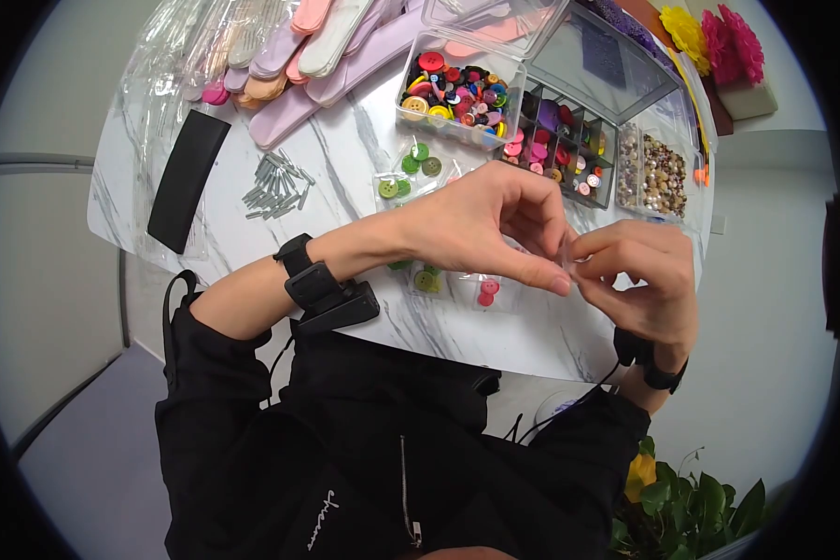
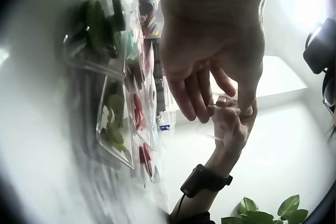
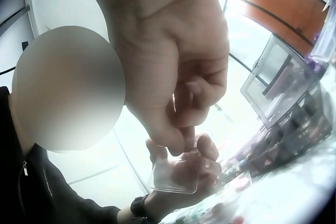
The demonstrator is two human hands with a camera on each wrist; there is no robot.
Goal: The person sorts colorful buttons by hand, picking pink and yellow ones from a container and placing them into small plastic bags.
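Up in front of the body, over the table's right part, both hands pinch a small clear plastic bag between them. My left hand comes from the left, thumb and fingertips at the bag's edge. Opposite it, my right hand has its fingers bent, with thumb and index pinching the film. No button shows inside this bag. Below the hands lie small clear bags of buttons, with green buttons in one and pink buttons in another. More green buttons lie bagged beyond the left forearm.
Behind the hands stand an open box of mixed buttons, a divided box and a bead box. Metal clips and a black strip lie left. Pastel strips fill the back left.
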